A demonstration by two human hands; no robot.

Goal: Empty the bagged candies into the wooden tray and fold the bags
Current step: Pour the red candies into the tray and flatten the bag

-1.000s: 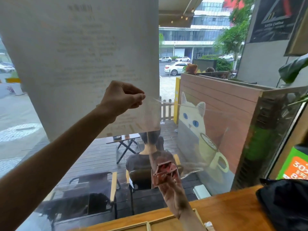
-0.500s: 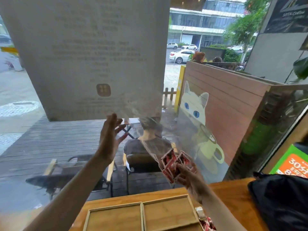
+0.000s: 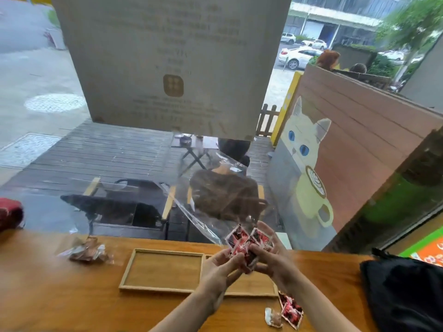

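A wooden tray with two compartments lies on the wooden counter; its left compartment holds nothing. Above the right compartment my left hand and my right hand meet around a clump of red-wrapped candies. These candies sit in the bottom of a clear plastic bag that rises up and to the left from my hands. Both hands grip the bag's lower end with the candies. A second clear bag of brown candies lies left of the tray. A few loose candies lie at the tray's right front corner.
A black bag sits on the counter at the right. A dark red thing is at the left edge. A window pane stands just behind the counter, with a paper sign stuck on it.
My left hand came down from the raised bag top to join the right hand at the candies. The view tilted down, so the tray and counter show.
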